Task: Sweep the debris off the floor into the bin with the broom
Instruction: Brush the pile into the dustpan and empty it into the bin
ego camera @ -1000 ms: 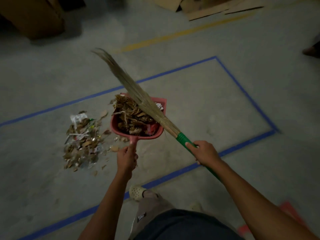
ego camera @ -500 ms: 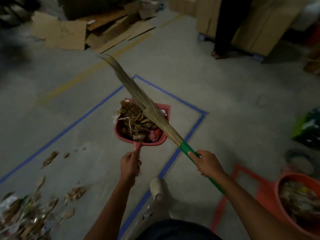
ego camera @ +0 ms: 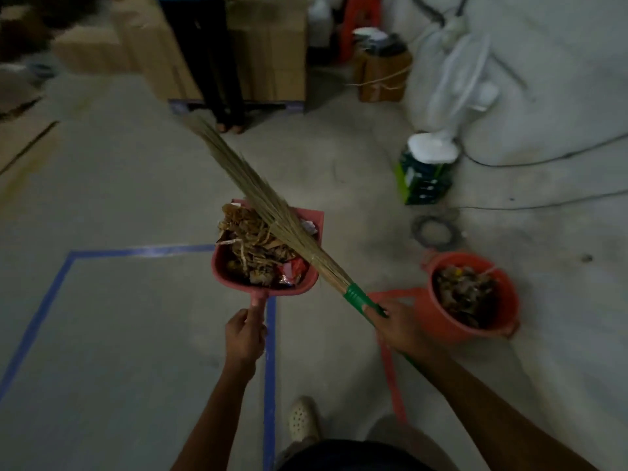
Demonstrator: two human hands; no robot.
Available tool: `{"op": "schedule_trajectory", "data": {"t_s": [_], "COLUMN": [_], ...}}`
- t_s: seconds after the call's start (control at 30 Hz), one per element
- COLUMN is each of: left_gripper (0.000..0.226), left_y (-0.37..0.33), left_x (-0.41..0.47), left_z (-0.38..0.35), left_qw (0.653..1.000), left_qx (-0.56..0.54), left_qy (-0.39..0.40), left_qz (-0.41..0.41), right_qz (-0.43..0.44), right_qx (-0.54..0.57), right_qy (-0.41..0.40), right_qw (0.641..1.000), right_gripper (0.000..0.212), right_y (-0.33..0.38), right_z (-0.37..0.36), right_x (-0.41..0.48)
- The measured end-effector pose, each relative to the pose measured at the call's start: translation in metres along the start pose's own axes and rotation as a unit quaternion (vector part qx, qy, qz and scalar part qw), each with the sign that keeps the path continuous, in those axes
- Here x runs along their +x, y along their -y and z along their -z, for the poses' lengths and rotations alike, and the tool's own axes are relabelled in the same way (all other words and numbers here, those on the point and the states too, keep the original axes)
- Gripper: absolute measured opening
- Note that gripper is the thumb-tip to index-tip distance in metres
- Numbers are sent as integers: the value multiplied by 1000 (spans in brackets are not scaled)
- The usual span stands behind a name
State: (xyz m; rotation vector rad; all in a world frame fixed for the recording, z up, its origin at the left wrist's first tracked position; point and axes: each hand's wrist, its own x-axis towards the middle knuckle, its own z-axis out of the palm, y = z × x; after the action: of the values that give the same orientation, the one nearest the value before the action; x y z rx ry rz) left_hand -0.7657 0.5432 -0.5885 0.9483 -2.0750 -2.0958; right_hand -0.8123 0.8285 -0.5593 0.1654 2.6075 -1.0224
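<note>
Carrying a full dustpan [ego camera: 268,253]: left hand [ego camera: 245,334] grips its handle, right hand [ego camera: 401,326] grips the broom [ego camera: 272,212], bristles pressing the debris [ego camera: 253,246] down. Bin [ego camera: 472,294] sits right, well apart. Keep pan level, bristles on, tip only over the rim.

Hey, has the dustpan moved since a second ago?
Yes. Judged against the blue tape rectangle on the floor, the dustpan has travelled from well inside it to over its corner, nearer the bin.
</note>
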Motion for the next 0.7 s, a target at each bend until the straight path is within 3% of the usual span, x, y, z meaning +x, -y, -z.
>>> {"op": "schedule_trajectory", "data": {"t_s": [0.13,0.43,0.7], "left_gripper": [45,43,42], "left_y": [-20,-35,-25], "left_x": [31,64,69], "left_z": [-54,-203,-366], "left_qw": [995,959,916], "left_qx": [40,117,221], "left_qy": [92,259,332], "left_qz": [-14,-2,42], "right_qz": [-79,-207,-296], "right_qx": [61,92,141], "right_qy": [-36,-139,-165], "right_qw": [994,964,930], "right_gripper": [43,44,47], "right_y": [-25,-105,-204], "right_z": [26,81,139], "right_x": [1,-7,11]}}
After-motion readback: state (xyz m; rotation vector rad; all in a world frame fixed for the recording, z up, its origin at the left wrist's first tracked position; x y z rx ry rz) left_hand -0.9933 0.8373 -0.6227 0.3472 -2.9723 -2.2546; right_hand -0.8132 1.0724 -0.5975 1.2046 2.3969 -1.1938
